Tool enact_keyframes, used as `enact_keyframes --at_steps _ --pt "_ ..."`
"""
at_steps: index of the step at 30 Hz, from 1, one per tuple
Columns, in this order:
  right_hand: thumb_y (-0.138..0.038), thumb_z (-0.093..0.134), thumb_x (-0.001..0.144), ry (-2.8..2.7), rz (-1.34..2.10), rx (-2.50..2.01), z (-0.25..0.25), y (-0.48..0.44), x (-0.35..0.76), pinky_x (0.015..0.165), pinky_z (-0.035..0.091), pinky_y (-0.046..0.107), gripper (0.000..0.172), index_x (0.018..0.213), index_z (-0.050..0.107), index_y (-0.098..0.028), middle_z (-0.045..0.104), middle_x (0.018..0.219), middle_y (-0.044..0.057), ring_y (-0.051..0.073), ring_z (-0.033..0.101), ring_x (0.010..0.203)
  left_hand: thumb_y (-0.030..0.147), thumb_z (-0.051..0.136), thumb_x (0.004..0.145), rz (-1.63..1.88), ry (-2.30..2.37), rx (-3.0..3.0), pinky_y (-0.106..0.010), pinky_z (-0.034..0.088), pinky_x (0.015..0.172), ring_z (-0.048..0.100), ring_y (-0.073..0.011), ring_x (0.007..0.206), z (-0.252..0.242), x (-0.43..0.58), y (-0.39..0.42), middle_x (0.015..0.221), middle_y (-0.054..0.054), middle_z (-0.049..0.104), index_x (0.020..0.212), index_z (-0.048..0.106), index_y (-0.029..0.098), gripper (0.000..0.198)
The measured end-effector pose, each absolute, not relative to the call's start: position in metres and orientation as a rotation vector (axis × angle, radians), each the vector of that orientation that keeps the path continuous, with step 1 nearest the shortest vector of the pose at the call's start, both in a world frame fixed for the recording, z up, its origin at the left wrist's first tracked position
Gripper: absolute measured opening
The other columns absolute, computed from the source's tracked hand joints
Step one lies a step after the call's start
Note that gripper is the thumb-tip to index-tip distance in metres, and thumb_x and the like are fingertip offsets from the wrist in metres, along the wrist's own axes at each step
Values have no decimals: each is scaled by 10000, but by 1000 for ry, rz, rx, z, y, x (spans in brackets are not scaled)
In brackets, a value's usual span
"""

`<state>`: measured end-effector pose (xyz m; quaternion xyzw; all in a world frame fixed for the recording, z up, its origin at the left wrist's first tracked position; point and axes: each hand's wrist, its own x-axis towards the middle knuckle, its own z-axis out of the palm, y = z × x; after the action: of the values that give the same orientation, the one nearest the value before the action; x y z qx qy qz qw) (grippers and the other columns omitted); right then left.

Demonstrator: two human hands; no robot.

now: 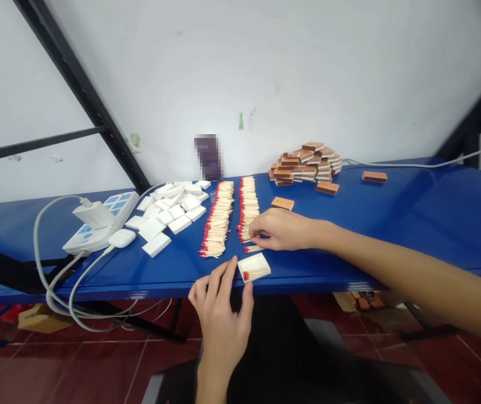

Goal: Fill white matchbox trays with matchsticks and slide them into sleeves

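A small white matchbox tray (259,262) lies near the front edge of the table, with a few red-tipped matches (257,274) along its near side. My left hand (222,306) steadies the tray at its left end, index fingertip at the far corner and thumb at the near side. Just beyond, my right hand (284,229) has its fingers pinched at the near end of the right row of matches (248,205); its fingertips partly hide what is between them. A few loose matches (253,248) lie under that hand. Another row of matches (218,219) lies to the left.
White matchbox trays (173,205) are heaped at left, beside a power strip (101,224) with white cables. Matchbox covers (307,163) are piled against the wall; single covers (283,203) lie nearer and farther right (374,177). A blurred dark object (209,158) leans on the wall.
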<state>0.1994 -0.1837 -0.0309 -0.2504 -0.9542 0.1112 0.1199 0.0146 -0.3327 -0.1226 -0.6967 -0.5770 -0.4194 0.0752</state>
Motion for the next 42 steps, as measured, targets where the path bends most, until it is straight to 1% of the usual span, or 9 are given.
enact_keyframes --at_steps 4,10,14,19,23,26,29,33,42 --pt "-134 581 869 -2771 325 -754 -34 -181 201 644 369 248 143 851 721 -156 732 809 36 140 615 696 252 545 1020 -1308 -1653 -2083 -454 356 930 545 -276 1012 -126 14 -331 1218 -87 688 1318 600 212 306" --pt "-118 593 835 -2758 330 -754 -32 -183 202 628 343 241 137 845 724 -159 717 771 21 124 585 658 245 564 1012 -1321 -1629 -2063 -452 355 934 547 -282 1019 -127 14 -330 1199 -89 693 1307 605 211 299" --pt "-121 604 828 -2753 392 -759 -29 -185 203 597 326 234 125 795 719 -155 690 716 7 104 527 592 249 560 1014 -1299 -1637 -2091 -450 350 940 547 -282 1024 -126 13 -331 1224 -80 687 1318 599 225 307" --pt "-121 625 818 -2727 508 -766 -26 -186 204 596 345 220 120 805 741 -149 676 683 -2 98 536 582 257 553 1016 -1277 -1662 -2117 -454 346 955 542 -284 1042 -125 11 -333 1257 -72 675 1331 589 245 318" --pt "-122 609 824 -2657 493 -762 -26 -186 202 589 330 225 139 823 744 -155 655 668 -3 100 507 570 263 551 1017 -1276 -1667 -2118 -457 346 958 543 -287 1051 -125 12 -333 1259 -67 677 1330 589 253 316" --pt "-129 566 845 -2668 420 -759 -29 -187 199 585 291 241 165 741 690 -162 613 653 -6 104 444 563 265 552 1016 -1279 -1664 -2120 -456 345 957 543 -286 1053 -124 12 -333 1258 -66 677 1326 590 254 313" --pt "-140 529 858 -2715 356 -732 -31 -187 197 587 265 254 227 641 585 -175 527 605 -22 109 365 553 261 553 1016 -1278 -1666 -2124 -458 344 960 542 -287 1056 -124 12 -333 1264 -67 674 1332 586 255 318" --pt "-141 514 856 -2732 314 -732 -33 -186 198 582 242 258 269 593 477 -183 415 563 -40 111 305 542 261 555 1014 -1279 -1667 -2124 -458 345 961 545 -286 1046 -124 11 -334 1258 -66 677 1333 588 255 321" --pt "-104 524 810 -2724 383 -777 -28 -190 196 566 225 265 253 579 462 -184 413 551 -45 109 290 534 269 551 1013 -1285 -1671 -2106 -458 353 959 555 -284 1047 -123 12 -333 1254 -62 686 1313 604 256 305"
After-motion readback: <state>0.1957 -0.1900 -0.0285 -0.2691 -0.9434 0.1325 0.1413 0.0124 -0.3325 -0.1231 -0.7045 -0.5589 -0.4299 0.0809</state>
